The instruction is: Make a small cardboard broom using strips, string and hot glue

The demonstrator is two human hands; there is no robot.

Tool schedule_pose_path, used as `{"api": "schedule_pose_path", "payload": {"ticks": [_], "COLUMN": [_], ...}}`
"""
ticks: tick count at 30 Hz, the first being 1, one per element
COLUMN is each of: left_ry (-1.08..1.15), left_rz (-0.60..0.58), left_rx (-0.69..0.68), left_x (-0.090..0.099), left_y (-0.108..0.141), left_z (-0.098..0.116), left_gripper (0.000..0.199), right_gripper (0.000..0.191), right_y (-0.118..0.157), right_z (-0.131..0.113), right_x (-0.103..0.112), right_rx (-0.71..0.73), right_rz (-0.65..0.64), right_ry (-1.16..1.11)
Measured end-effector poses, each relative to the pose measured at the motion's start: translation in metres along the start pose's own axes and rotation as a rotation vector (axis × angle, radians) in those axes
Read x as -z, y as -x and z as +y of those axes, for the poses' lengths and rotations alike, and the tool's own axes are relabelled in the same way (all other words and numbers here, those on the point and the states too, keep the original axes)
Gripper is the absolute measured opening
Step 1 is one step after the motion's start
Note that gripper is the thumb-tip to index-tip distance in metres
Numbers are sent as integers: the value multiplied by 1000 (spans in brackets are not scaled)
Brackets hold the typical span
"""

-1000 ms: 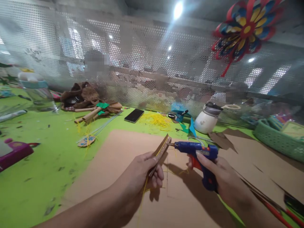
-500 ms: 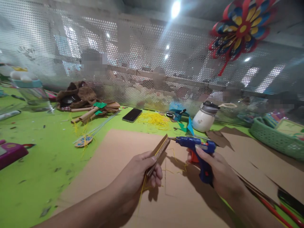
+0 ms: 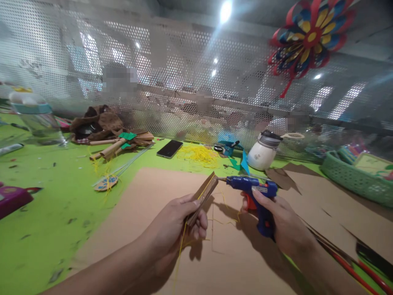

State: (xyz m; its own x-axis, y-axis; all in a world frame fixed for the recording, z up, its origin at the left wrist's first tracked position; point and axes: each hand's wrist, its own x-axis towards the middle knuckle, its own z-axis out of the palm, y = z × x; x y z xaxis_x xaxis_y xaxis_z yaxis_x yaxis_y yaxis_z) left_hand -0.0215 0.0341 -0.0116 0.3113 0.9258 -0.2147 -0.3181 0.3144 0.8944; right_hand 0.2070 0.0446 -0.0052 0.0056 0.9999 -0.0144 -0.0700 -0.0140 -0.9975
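Between the thumb and fingers of my left hand (image 3: 181,217) is a folded brown cardboard strip (image 3: 206,192), tilted up to the right. A thin yellow strand (image 3: 181,250) runs along the strip and hangs below my hand. My right hand (image 3: 276,211) is wrapped round a blue hot glue gun (image 3: 248,184), with fingers at its red trigger. The gun's nozzle meets the upper end of the strip, or is very close to it; I cannot tell if it touches. Beneath both hands lies a large brown cardboard sheet (image 3: 147,188) with loose yellow strands on it.
Behind the sheet are a phone (image 3: 170,148), a heap of yellow shreds (image 3: 201,155) and a white jar (image 3: 264,151). Rolled cardboard sticks (image 3: 116,147) lie at the left. A green basket (image 3: 353,176) and red-handled scissors (image 3: 353,268) are on the right. A perforated panel (image 3: 178,82) stands behind.
The view has shifted very slightly. My hands, the cardboard strip and the glue gun keep nearly the same position against each other, with the nozzle still at the strip's upper end.
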Motion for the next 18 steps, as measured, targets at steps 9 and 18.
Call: {"api": "schedule_pose_path", "payload": {"ticks": [9,18], "left_ry": [-5,-53], "left_rz": [60,51], "left_rx": [18,13], "left_x": [0,-6], "left_y": [-1,4], "left_z": [0,3], "left_gripper": [27,23], "right_gripper": [29,28], "right_y": [3,1], "right_z": [-1,-2], "right_x": [0,0], "right_rx": [68,83], "right_rz": [-53,-36], "right_ry": [-31,-57]}}
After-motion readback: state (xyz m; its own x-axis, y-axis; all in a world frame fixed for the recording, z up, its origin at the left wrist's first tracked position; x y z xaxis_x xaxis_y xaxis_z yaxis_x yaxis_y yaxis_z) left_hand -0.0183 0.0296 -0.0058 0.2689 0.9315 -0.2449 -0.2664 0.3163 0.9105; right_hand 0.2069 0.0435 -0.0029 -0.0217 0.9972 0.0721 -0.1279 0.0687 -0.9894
